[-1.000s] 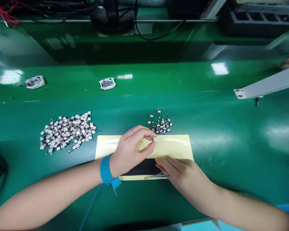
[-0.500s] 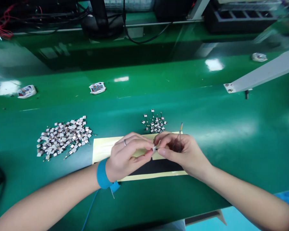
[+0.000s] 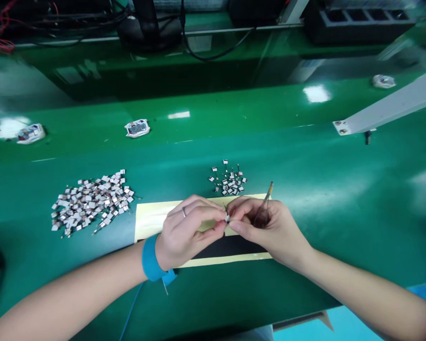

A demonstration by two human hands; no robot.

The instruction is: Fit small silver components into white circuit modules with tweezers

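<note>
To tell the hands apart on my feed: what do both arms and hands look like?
The left hand wears a silver-coloured ring and, at the wrist, a blue band; a thin blue cord runs beneath. The right hand shows neither. Both are ungloved; no sleeves show.

Hands (image 3: 188, 232) now together at small white part (image 3: 227, 219), right one (image 3: 279, 232) raised from black strip (image 3: 230, 247), tweezers (image 3: 269, 191) upturned

The green tabletop (image 3: 287, 166) looks smooth and glossy (bright glare shows on it in white patches). The yellow sheet (image 3: 151, 220) looks like slick coated paper, the black strip (image 3: 230, 247) matt. The tweezers (image 3: 268, 194) look metal, the ring (image 3: 183, 211) polished metal, the blue wristband (image 3: 151, 258) matt, cloth-like.
</note>
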